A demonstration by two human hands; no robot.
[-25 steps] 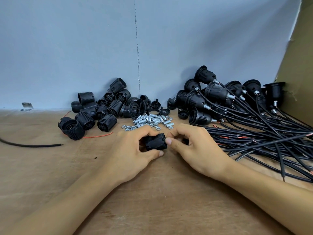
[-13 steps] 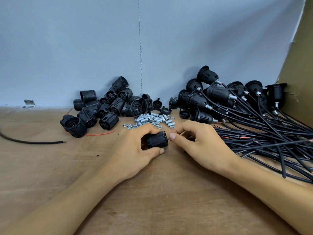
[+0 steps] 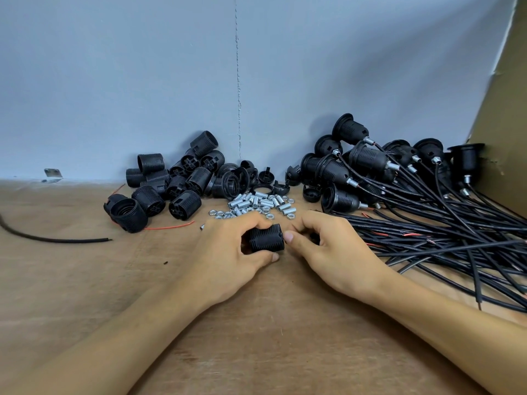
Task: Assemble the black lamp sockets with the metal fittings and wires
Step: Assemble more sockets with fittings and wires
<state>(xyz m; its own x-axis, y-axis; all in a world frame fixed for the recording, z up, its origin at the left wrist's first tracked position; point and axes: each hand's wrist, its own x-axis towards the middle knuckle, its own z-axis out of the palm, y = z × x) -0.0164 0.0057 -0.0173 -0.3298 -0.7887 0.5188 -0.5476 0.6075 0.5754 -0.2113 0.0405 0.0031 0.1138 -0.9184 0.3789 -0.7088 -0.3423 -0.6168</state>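
My left hand (image 3: pixel 228 253) grips a black ribbed lamp socket (image 3: pixel 266 238) lying on its side on the wooden table (image 3: pixel 285 323), thumb under it and fingers over it. My right hand (image 3: pixel 328 246) sits right beside the socket's right end with curled fingers; its thumb tip touches that end. Something dark shows under its fingers, but I cannot make out what. A heap of small metal fittings and nuts (image 3: pixel 256 205) lies just behind both hands.
Loose black socket shells (image 3: pixel 176 183) are piled at the back left. Finished sockets with black wires (image 3: pixel 413 201) fill the right side up to a cardboard wall (image 3: pixel 504 138). A stray black cable (image 3: pixel 57 239) and a red wire (image 3: pixel 171 226) lie at the left.
The hands and the socket have stayed in nearly the same grip. The view has shifted a little, and my right fingers have curled slightly closer to the socket's end.
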